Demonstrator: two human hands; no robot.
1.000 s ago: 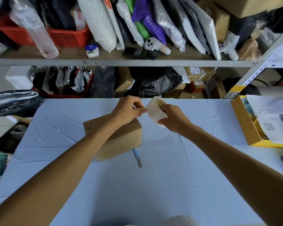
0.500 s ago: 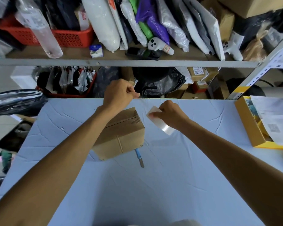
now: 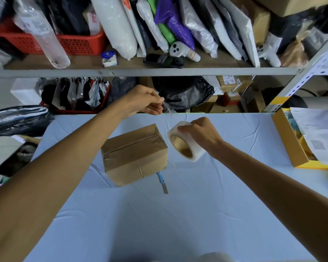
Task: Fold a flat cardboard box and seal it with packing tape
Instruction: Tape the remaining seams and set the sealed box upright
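Observation:
A small folded cardboard box (image 3: pixel 134 154) stands on the pale blue table (image 3: pixel 178 214), its top flaps closed with a seam along the middle. My right hand (image 3: pixel 201 133) grips a roll of clear packing tape (image 3: pixel 186 142) just right of the box. My left hand (image 3: pixel 144 101) is raised above and behind the box, pinching the free end of the tape (image 3: pixel 167 108). A clear strip stretches between the two hands.
A blue-handled utility knife (image 3: pixel 162 181) lies at the box's front right corner. A yellow box of papers (image 3: pixel 292 146) sits at the right table edge. A shelf rack (image 3: pixel 140 70) packed with bags, a red basket and cartons stands behind the table.
My left hand has lifted up and away from the box, drawing tape off the roll. My right hand has turned the roll and lowered it beside the box.

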